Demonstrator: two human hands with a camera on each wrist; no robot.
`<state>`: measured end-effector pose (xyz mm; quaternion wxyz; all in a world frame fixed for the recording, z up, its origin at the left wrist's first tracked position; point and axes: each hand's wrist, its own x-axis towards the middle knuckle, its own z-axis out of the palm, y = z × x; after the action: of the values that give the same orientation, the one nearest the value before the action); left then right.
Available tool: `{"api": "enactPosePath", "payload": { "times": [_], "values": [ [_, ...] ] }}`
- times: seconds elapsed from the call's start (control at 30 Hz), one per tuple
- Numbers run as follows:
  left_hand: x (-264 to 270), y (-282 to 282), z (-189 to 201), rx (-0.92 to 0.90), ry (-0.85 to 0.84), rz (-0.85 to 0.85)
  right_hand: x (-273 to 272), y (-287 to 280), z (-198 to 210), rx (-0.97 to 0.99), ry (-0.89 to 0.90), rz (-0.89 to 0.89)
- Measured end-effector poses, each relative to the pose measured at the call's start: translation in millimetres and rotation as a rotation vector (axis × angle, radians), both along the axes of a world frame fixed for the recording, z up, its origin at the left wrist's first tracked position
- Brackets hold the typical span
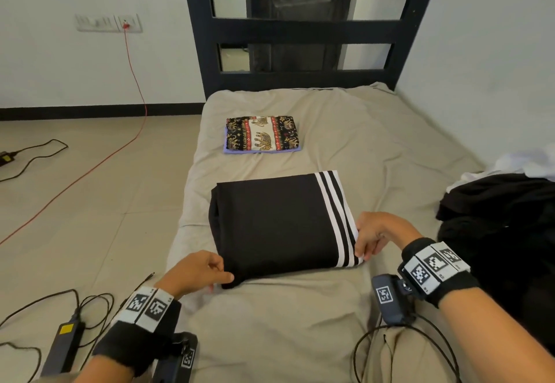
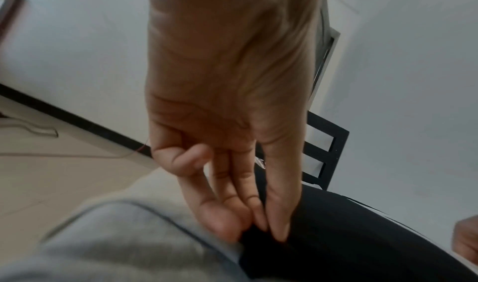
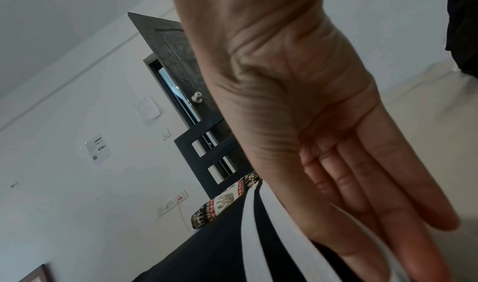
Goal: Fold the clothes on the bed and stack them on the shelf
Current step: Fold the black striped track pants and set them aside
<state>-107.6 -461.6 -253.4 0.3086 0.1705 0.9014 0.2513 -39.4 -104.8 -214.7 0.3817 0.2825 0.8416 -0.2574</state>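
A home bedroom: low bed (image 1: 300, 322), dark headboard (image 1: 300, 31), tiled floor (image 1: 75, 202), wall sockets (image 1: 108, 22).

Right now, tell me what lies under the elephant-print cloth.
A folded purple garment lies under the elephant-print cloth; only its near and left edges show. Both rest on the bed. Whatever else lies between them is covered.
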Motion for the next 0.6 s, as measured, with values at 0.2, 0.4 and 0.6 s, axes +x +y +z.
{"api": "enactPosePath", "payload": {
  "times": [0.2,0.4,0.6],
  "values": [
    [-12,-11,6,-0.161,-0.111,-0.062,1,10,3,0.049,-0.094,0.049],
    [-31,-8,15,0.148,0.045,0.237,-12,5,38,0.181,0.085,0.129],
    [-55,25,2,0.192,0.296,0.401,-33,-2,52,0.135,0.400,0.030]
  ]
}}
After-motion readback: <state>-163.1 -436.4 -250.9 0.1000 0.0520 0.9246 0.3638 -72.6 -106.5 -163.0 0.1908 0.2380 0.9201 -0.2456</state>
